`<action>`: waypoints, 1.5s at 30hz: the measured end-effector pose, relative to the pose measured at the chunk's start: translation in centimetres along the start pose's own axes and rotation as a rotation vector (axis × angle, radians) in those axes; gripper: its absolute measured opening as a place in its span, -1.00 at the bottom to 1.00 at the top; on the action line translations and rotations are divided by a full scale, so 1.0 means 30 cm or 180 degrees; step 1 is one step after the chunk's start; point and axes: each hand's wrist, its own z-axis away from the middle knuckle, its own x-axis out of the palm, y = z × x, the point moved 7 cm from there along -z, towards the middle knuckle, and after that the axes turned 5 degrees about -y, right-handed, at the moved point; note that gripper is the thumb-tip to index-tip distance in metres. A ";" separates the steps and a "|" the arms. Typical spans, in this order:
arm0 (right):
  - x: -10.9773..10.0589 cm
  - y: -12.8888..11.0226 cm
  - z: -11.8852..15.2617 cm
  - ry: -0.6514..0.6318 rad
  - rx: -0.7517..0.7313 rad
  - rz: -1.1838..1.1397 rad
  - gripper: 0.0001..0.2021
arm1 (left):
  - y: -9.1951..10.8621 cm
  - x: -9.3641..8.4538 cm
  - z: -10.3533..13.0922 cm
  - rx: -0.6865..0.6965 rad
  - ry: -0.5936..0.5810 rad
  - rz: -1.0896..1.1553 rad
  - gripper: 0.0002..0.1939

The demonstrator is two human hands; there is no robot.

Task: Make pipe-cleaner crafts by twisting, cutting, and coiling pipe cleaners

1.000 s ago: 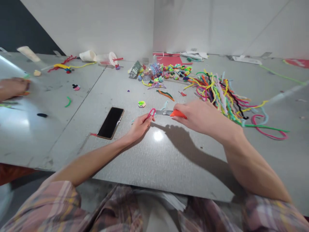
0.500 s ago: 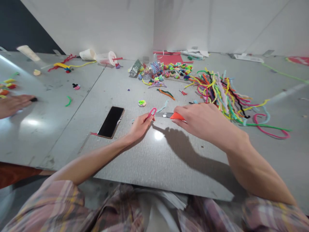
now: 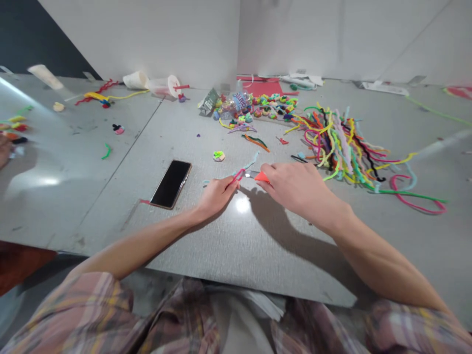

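My left hand (image 3: 218, 195) pinches a looped pink pipe cleaner (image 3: 239, 174) above the grey table. In my right hand (image 3: 304, 187) is an orange tool (image 3: 262, 177) with a flat metal blade, which points left; the blade's tip is at the pink loop. A light blue pipe cleaner (image 3: 252, 160) lies just behind the loop. The black phone (image 3: 171, 184) rests to the left of my left hand. Behind my hands sits a small green and cream piece (image 3: 219, 156).
A large heap of coloured pipe cleaners (image 3: 339, 142) lies at the right. Farther back are a clear bottle (image 3: 236, 104), a small carton (image 3: 208, 102), colourful pompom-like pieces (image 3: 275, 105) and cups (image 3: 135, 80). Another person's hand (image 3: 4, 150) shows at the left edge.
My right hand has moved left with the orange tool, and its blade is now at the pink loop. The loop sits lower and slightly right. The other person's hand has drawn back left.
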 end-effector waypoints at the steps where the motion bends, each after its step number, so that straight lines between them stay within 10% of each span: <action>1: 0.007 -0.004 -0.006 0.0001 0.0006 -0.0033 -0.59 | 0.002 0.000 0.000 0.0007 -0.0006 -0.0036 -0.58; 45: 0.162 -0.092 -0.102 -0.0011 -0.0103 -0.0542 -0.57 | 0.015 0.044 0.022 0.0421 -0.0380 -0.0996 -0.60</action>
